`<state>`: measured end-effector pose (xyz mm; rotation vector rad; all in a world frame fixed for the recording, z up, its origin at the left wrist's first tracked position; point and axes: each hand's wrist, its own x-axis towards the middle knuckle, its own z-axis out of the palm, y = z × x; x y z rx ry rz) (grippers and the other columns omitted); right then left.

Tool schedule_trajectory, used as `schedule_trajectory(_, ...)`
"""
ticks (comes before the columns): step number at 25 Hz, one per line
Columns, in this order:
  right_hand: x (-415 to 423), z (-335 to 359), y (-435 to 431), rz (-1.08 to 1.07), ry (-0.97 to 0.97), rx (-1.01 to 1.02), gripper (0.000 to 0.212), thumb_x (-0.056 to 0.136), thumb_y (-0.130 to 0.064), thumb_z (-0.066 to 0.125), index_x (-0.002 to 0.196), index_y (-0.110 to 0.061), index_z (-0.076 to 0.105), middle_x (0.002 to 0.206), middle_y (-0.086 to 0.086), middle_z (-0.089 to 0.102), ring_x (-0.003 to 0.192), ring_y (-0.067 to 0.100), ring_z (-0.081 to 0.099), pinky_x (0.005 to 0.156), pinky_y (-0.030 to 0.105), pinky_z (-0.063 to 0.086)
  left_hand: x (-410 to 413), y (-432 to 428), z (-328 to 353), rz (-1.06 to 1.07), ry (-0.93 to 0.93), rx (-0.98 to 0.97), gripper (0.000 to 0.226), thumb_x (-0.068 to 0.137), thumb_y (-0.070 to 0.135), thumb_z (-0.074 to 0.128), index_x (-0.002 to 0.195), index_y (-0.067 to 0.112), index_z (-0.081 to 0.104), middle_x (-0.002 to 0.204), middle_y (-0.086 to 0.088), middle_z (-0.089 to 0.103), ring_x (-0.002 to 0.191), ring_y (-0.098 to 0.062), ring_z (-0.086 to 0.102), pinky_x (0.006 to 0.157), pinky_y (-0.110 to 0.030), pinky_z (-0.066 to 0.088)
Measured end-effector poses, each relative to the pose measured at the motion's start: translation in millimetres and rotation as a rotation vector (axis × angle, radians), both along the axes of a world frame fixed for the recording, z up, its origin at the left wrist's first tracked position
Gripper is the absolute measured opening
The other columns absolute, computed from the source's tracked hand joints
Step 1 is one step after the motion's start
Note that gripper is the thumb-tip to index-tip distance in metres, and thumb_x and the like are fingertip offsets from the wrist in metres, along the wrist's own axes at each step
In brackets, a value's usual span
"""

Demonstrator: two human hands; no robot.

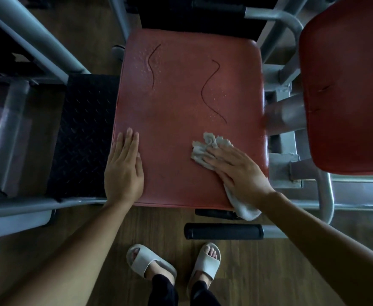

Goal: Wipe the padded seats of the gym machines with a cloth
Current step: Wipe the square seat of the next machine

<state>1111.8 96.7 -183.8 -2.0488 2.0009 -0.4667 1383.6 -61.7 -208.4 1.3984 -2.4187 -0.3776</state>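
Note:
A red padded seat [181, 107] fills the middle of the head view, with two dark wavy lines and small water droplets on its far half. My right hand [236, 168] presses a crumpled grey-white cloth [205, 146] flat onto the seat's near right part; one end of the cloth hangs over the front edge. My left hand [123, 171] lies flat, fingers together, on the seat's near left edge and holds nothing. A second red pad [349, 85] stands at the right.
Grey steel frame tubes [37, 45] run on both sides of the seat. A black checker-plate step [81, 138] sits left of it. A black foam roller [223, 231] lies just below the seat's front edge. My feet in pale slides [150, 261] stand on the wooden floor.

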Motion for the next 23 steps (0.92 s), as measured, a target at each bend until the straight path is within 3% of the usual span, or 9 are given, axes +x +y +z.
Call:
schedule_trajectory(3, -18, 4, 13, -0.061, 0.017, 0.013, 0.045, 0.104, -0.018, 0.05, 0.148, -0.028, 0.048, 0.159, -0.005, 0.038, 0.149, 0.019, 0.032, 0.121, 0.047, 0.03, -4, 1, 3, 0.014, -0.05, 0.012, 0.051, 0.105, 0.017, 0.029, 0.155, 0.007, 0.032, 0.163, -0.007, 0.029, 0.153, -0.024, 0.019, 0.124, -0.045, 0.024)
schedule_trajectory(6, -24, -1, -12, -0.47, 0.008, 0.075, 0.048, 0.108, -0.023, 0.037, 0.155, -0.033, 0.034, 0.164, -0.006, 0.027, 0.153, 0.022, 0.022, 0.125, 0.043, 0.019, -20, 4, 5, 0.105, -0.113, 0.088, 0.053, 0.106, 0.018, 0.029, 0.158, 0.007, 0.024, 0.166, -0.008, 0.019, 0.155, -0.025, 0.011, 0.126, -0.045, 0.015)
schedule_trajectory(9, -4, -5, -17, -0.755, -0.03, 0.069, 0.047, 0.108, -0.025, 0.035, 0.154, -0.03, 0.038, 0.162, -0.004, 0.031, 0.151, 0.025, 0.025, 0.123, 0.044, 0.024, -34, 13, 5, 0.187, -0.135, 0.1, 0.056, 0.107, 0.026, 0.024, 0.158, 0.004, 0.018, 0.167, -0.01, 0.014, 0.156, -0.029, 0.007, 0.127, -0.046, 0.01)
schedule_trajectory(14, -7, -5, -5, -0.547, 0.028, 0.078, 0.046, 0.109, -0.025, 0.035, 0.155, -0.026, 0.035, 0.163, -0.003, 0.03, 0.153, 0.027, 0.021, 0.125, 0.046, 0.018, -36, 18, 8, 0.182, -0.176, 0.099, 0.06, 0.106, 0.032, 0.017, 0.159, 0.003, 0.014, 0.168, -0.01, 0.01, 0.156, -0.03, 0.003, 0.127, -0.047, 0.011)
schedule_trajectory(18, -34, -11, -51, -0.677, -0.007, 0.083, 0.045, 0.107, -0.024, 0.039, 0.151, -0.022, 0.043, 0.16, 0.002, 0.036, 0.149, 0.033, 0.028, 0.123, 0.05, 0.022, -37, 16, 9, 0.159, -0.236, 0.068, 0.06, 0.107, 0.034, 0.02, 0.159, 0.004, 0.012, 0.168, -0.011, 0.009, 0.156, -0.033, 0.004, 0.126, -0.048, 0.01)
schedule_trajectory(23, 12, -3, -25, -0.655, -0.009, 0.051, 0.05, 0.103, -0.018, 0.046, 0.153, -0.022, 0.041, 0.16, -0.001, 0.037, 0.149, 0.026, 0.027, 0.126, 0.039, 0.014, -39, 13, 13, 0.19, -0.269, 0.116, 0.061, 0.107, 0.035, 0.03, 0.16, 0.008, 0.015, 0.168, -0.009, 0.013, 0.154, -0.033, 0.011, 0.124, -0.05, 0.017)
